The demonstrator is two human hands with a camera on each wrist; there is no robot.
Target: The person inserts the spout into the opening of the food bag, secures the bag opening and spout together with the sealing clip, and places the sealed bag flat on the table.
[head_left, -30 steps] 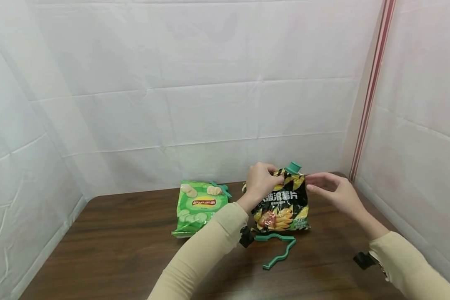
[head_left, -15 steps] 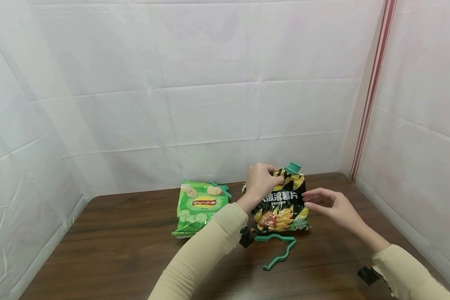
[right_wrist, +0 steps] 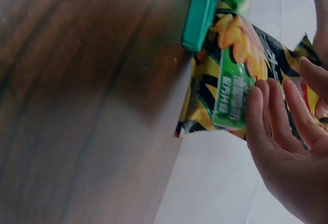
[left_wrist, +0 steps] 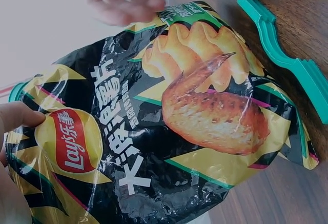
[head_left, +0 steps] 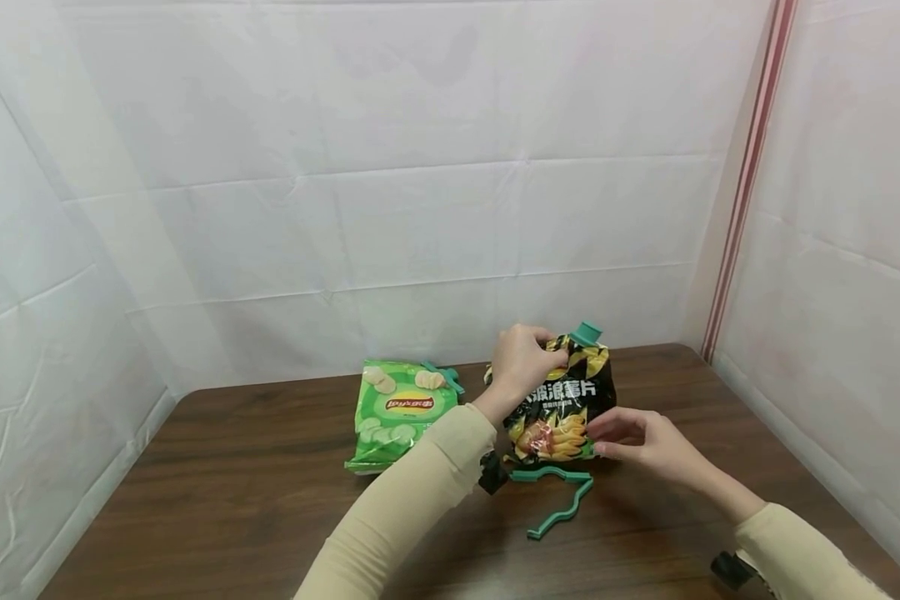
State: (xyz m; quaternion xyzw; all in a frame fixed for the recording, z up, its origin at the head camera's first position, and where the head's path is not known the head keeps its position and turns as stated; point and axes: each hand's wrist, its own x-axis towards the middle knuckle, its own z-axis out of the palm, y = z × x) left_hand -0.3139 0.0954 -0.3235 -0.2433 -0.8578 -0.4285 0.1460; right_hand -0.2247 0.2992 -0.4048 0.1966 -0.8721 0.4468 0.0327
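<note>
A black and yellow bag of potato chips stands on the table, leaning back a little. My left hand pinches its upper left part; in the left wrist view the thumb presses beside the yellow-and-red logo. From the bag's top right sticks a green spout-like cap. At the lower right corner is my right hand, fingers extended and slightly bent, holding nothing; whether the fingertips touch the bag I cannot tell. Just in front of the bag lies an unfolded green bag clip.
To the left lies a green bag of chips, with another green clip piece at its upper right corner. White sheeting closes off the back and both sides of the brown table.
My right hand has come down along the bag's right side, from near its top to the lower corner. The left hand and the bag have stayed in place.
</note>
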